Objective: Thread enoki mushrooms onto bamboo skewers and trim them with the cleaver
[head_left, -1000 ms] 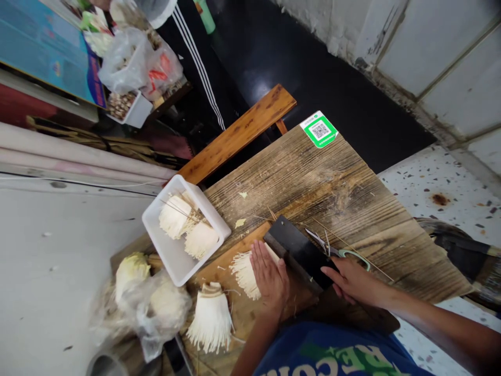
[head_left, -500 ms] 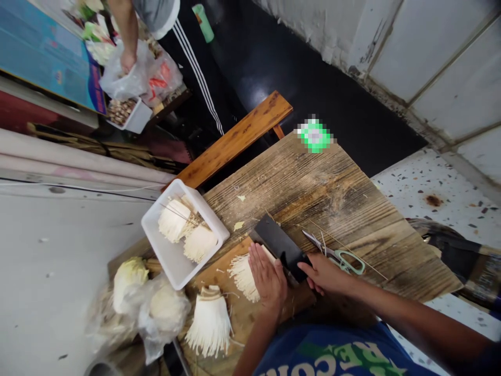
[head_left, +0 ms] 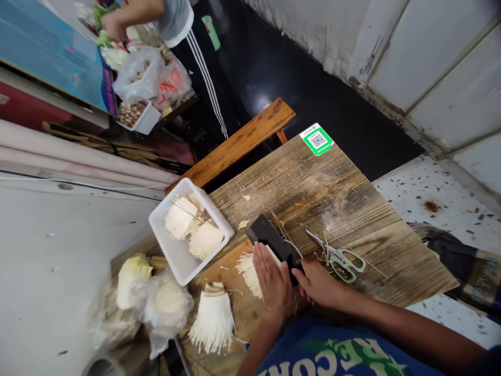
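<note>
My left hand (head_left: 273,279) lies flat, fingers together, on a bunch of pale enoki mushrooms (head_left: 247,271) on a wooden cutting board (head_left: 223,271). Right beside it, my right hand (head_left: 318,282) is closed round the handle of a black cleaver (head_left: 271,240), whose blade stands edge-down against the mushrooms next to my left fingers. Another cut bunch (head_left: 214,318) lies on the board nearer me.
A white tray (head_left: 174,258) holds two mushroom bunches. Bagged mushrooms (head_left: 156,305) lie to the left. Green-handled scissors (head_left: 340,258) and thin skewers rest on the wooden table (head_left: 344,198). A bench (head_left: 238,141) and another person's arm (head_left: 133,13) are beyond.
The cleaver has come down and to the left, from lying tilted over the table to standing against the mushrooms. My right hand followed it. The other person's arm came into view.
</note>
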The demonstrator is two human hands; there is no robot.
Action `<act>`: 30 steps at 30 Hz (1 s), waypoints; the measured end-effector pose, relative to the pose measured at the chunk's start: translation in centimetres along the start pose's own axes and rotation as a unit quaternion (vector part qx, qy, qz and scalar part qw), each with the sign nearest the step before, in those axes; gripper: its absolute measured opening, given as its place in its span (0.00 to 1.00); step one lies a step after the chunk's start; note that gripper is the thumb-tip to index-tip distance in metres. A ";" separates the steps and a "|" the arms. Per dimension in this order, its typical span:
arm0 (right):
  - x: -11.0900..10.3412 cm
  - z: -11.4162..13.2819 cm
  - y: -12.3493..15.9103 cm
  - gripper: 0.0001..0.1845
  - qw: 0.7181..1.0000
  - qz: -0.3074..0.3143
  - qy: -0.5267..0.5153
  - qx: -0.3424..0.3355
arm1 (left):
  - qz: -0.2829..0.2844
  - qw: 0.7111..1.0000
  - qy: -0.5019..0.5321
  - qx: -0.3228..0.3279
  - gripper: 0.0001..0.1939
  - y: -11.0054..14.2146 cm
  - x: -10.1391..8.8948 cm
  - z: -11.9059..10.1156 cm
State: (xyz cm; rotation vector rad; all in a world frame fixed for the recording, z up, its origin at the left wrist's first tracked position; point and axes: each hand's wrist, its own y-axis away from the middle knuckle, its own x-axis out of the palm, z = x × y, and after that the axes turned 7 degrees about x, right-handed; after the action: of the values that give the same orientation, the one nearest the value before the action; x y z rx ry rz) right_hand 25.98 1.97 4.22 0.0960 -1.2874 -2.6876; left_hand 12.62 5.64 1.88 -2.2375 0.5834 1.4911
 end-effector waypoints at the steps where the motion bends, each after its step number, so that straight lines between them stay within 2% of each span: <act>1: 0.0 0.5 1.0 0.11 0.999 -0.015 0.025 -0.014 | -0.009 1.000 0.005 0.003 0.32 0.1 -0.7 -0.2; 5: 0.3 2.9 4.2 0.14 0.984 -0.060 0.140 -0.090 | -0.040 0.999 0.025 0.011 0.31 0.5 -3.4 -0.9; 10: 1.0 5.3 6.9 0.16 0.966 -0.063 0.200 -0.154 | -0.090 0.996 0.027 0.007 0.32 0.8 -6.9 -1.4; 14: 2.5 7.1 7.8 0.14 0.959 -0.020 0.209 -0.192 | -0.138 0.990 -0.007 -0.015 0.35 1.8 -10.3 -0.8; 18: 6.5 7.8 5.5 0.12 0.964 0.075 0.165 -0.192 | -0.154 0.982 -0.074 -0.078 0.35 5.0 -12.0 1.8; 21: 10.9 7.5 1.9 0.16 0.964 0.173 0.155 -0.132 | -0.141 0.969 -0.127 -0.157 0.35 8.3 -11.2 5.5; 23: 13.7 7.3 -0.5 0.17 0.959 0.187 0.171 -0.123 | -0.144 0.955 -0.145 -0.217 0.35 10.3 -9.8 8.3; 25: 15.7 7.3 -2.1 0.16 0.958 0.175 0.192 -0.122 | -0.149 0.943 -0.141 -0.263 0.35 11.5 -8.1 11.0; 28: 16.4 7.6 -2.7 0.13 0.961 0.110 0.219 -0.129 | -0.148 0.932 -0.126 -0.306 0.33 11.9 -5.5 14.0; 30: 15.0 7.4 -2.2 0.11 0.964 0.056 0.225 -0.131 | -0.153 0.923 -0.128 -0.328 0.33 11.2 -4.0 15.2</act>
State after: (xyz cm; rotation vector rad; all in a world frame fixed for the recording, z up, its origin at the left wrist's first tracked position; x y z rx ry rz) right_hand 10.01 6.44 7.38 0.5474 -0.7732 -2.5082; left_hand -6.48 4.79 -0.90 -2.3629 -0.4004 1.9525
